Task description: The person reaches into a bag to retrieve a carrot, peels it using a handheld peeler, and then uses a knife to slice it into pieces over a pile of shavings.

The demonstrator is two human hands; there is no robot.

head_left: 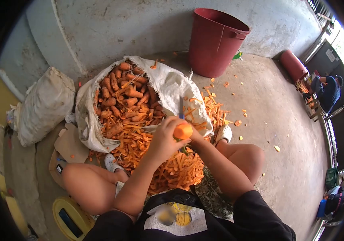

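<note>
A peeled orange carrot (183, 131) is held up between my hands, above the pile of peelings. My left hand (167, 134) has its fingers wrapped round the carrot. Close behind it, my right hand (192, 138) is mostly hidden, and what it grips cannot be made out. A blue piece with a dark blade-like part (181, 107) sticks up just above the carrot. Orange peelings (176, 170) lie heaped between my legs. Beyond them, an open white sack (84, 116) holds many unpeeled carrots (132, 91).
A tall red bin (214, 48) stands by the wall. At left are a full white sack (45, 106), cardboard (71, 146) and a yellow lid (59, 209) bearing a phone (70, 222). Another person (329, 94) sits far right near a tipped red bin (293, 65). Scraps dot the floor.
</note>
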